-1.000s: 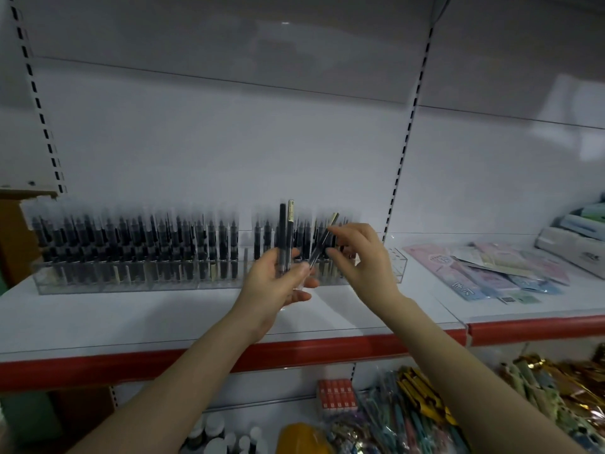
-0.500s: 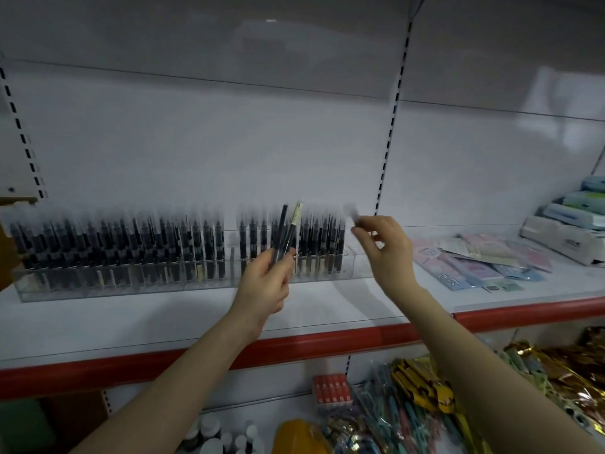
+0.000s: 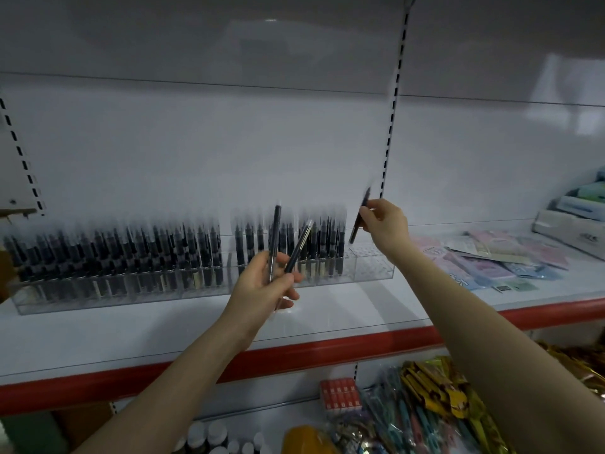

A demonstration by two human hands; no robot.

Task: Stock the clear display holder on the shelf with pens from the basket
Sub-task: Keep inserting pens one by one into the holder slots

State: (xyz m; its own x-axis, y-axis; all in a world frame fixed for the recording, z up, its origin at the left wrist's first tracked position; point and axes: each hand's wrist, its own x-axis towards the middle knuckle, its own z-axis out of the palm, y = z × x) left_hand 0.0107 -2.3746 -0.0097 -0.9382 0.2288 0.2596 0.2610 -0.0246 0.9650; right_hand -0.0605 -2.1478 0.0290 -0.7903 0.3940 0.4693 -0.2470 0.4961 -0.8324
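Head view: a second ago the right hand [image 3: 388,226] was pulling one pen [image 3: 355,232] from the left hand's bunch. It has since swung that pen out to the right end of the clear display holder [image 3: 373,268]. Thumb and fingertips pinch it near its middle. It's tilted, lower end just above the holder's empty end section, not seated yet.

So one more pen is about to go in. Filled rows run from the holder's left end up to that empty section, and I'd judge stocking nearly done.

The pen is motion-blurred, so I can't tell which end points down.

Left hand [image 3: 262,290] sits in front of the holder's middle, fingers curled round two spare pens [image 3: 275,231] fanned upward.

Right arm reaches up and across the shelf [image 3: 343,319] edge in front of the holder, wrist cocked back.

The basket is out of frame.
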